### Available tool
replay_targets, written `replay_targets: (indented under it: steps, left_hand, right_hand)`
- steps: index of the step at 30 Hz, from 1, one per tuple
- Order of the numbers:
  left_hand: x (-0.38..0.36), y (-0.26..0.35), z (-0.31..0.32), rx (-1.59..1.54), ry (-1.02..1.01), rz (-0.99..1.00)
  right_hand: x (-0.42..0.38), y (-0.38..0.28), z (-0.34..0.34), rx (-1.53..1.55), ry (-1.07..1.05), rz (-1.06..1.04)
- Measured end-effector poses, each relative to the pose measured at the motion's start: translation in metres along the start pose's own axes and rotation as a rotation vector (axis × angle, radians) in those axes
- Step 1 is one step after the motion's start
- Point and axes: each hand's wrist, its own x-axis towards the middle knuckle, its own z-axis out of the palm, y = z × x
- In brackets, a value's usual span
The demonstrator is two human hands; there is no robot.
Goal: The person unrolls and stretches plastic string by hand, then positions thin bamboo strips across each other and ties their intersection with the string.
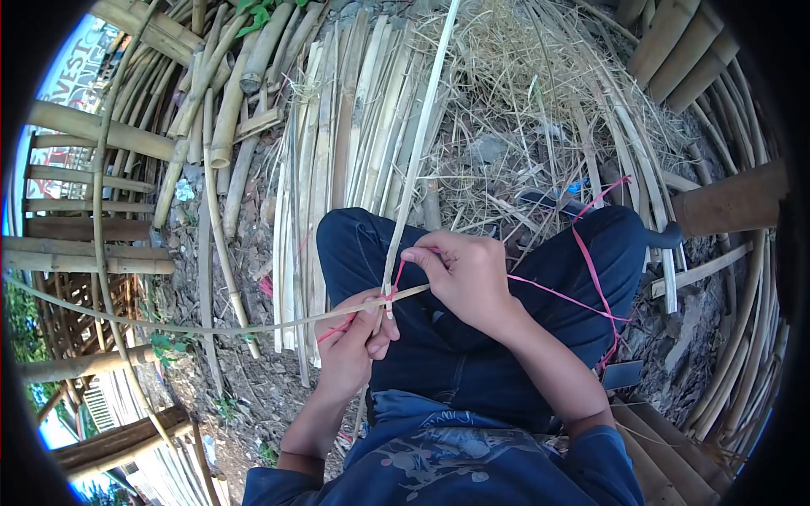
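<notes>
Two thin bamboo strips cross in front of my lap, a long upright strip (422,126) and a curved strip (211,329) running off to the left. Pink string (389,297) is wrapped round the place where they cross. My left hand (350,341) is closed round the strips just below and left of the crossing. My right hand (464,274) pinches the pink string close above the crossing, its other fingers curled. From the right hand, a loose length of the string trails over my right thigh.
Split bamboo slats (354,110) lie ahead on the ground beside dry straw (498,67). A bamboo frame (93,211) stands at the left. A blade-like tool (548,202) lies beyond my right knee, and thick bamboo poles (734,198) are at the right.
</notes>
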Motion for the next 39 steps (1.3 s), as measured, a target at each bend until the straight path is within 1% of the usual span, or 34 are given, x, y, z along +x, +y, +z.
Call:
replay_targets:
  steps: [2,4,6,7,11,13,15,17,19,20,22,24,26,27,29,30,32,34,36,38,39]
  left_hand:
    - [-0.001,0.003,0.004,-0.002,0.064,-0.057]
    - [-0.002,0.0,-0.001,0.005,0.033,-0.055]
    - [-0.004,-0.001,-0.004,0.012,0.004,-0.058]
    - [-0.005,0.0,-0.005,0.048,-0.027,-0.047]
    - [-0.005,0.003,-0.012,0.125,-0.095,-0.042]
    - [-0.006,0.005,-0.011,0.131,-0.096,-0.072]
    - [-0.006,0.005,-0.01,0.134,-0.096,-0.1]
    - [-0.006,0.002,-0.011,0.099,-0.126,-0.052]
    - [-0.006,0.002,-0.009,0.087,-0.115,-0.018]
    - [-0.007,0.001,-0.008,0.078,-0.106,0.014]
    - [-0.008,-0.001,-0.008,0.108,-0.118,0.031]
    - [-0.009,-0.003,-0.007,0.142,-0.13,0.046]
    - [-0.009,-0.005,-0.006,0.209,-0.159,0.134]
    - [-0.009,-0.006,-0.006,0.208,-0.156,0.13]
    - [-0.007,-0.006,-0.006,0.138,-0.136,0.08]
    - [-0.006,-0.006,-0.006,0.138,-0.135,0.078]
    - [-0.002,-0.007,-0.006,0.085,-0.122,0.097]
    - [0.001,-0.005,-0.005,0.055,-0.119,0.069]
    - [0.005,-0.003,-0.005,0.027,-0.124,0.042]
    - [0.009,-0.003,-0.006,-0.107,-0.145,0.008]
    - [0.012,-0.003,-0.005,-0.107,-0.141,0.021]
  right_hand:
    - [0.007,0.002,0.003,-0.064,-0.198,0.062]
    - [0.012,0.002,0.009,-0.044,-0.188,0.068]
    - [0.017,-0.005,0.01,0.038,-0.357,0.132]
    - [0.017,0.002,0.018,0.08,-0.364,0.069]
    - [0.022,-0.001,0.024,0.1,-0.421,0.032]
    - [0.026,-0.01,0.018,0.042,-0.55,0.067]
    - [0.032,-0.011,0.013,0.007,-0.55,0.04]
    - [0.032,-0.008,0.009,-0.026,-0.551,0.013]
    - [0.029,-0.001,0.006,-0.088,-0.456,-0.045]
    - [0.027,0.0,0.004,-0.088,-0.462,-0.042]
    - [0.023,0.0,-0.002,-0.056,-0.264,-0.239]
    - [0.014,-0.005,-0.014,-0.089,-0.287,-0.201]
    - [0.005,-0.011,-0.023,-0.245,-0.048,-0.291]
    - [-0.004,-0.011,-0.024,-0.244,-0.051,-0.289]
    - [-0.027,-0.012,-0.026,-0.393,0.251,-0.215]
    - [-0.041,-0.007,-0.026,-0.318,0.285,-0.227]
    - [-0.067,0.001,-0.024,-0.145,0.198,-0.294]
    - [-0.081,0.007,-0.012,0.117,-0.048,-0.183]
    - [-0.08,0.007,0.006,0.121,-0.051,-0.047]
    - [-0.07,-0.002,0.014,-0.03,-0.101,0.002]
    - [-0.067,-0.006,0.023,-0.016,-0.036,0.013]
